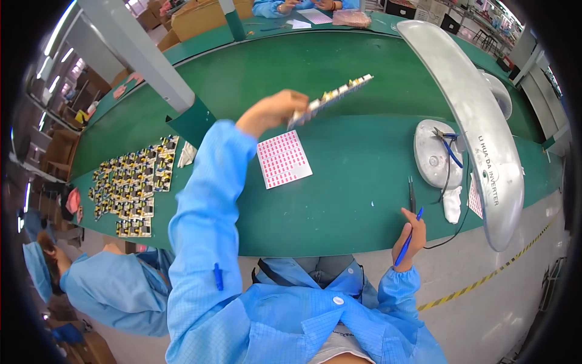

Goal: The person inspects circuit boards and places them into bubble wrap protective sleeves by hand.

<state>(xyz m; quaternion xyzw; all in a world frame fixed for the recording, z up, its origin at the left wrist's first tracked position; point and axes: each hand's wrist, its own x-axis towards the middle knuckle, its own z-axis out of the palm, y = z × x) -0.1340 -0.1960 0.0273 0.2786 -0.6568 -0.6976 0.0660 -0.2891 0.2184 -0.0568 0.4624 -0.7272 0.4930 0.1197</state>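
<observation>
My left hand [276, 110] is raised above the far side of the table. It grips one end of a long circuit board [339, 92] with small white and yellow parts, held tilted up to the right. Below that hand lies a white sheet with rows of small red labels [284, 159]. Near the table's front edge, my right hand [412, 242] is closed around a blue pen [407, 239]. Dark tweezers [412, 193] point away just past its fingertips; whether that hand also holds them, I cannot tell.
Several populated circuit boards [130, 185] cover the left table. To the right stands a lamp [467, 109], blue-handled pliers [448, 142] on its base [430, 159]. A crumpled white cloth [452, 205] lies beside it. A grey post [136, 54] rises at left. Co-workers sit left and across.
</observation>
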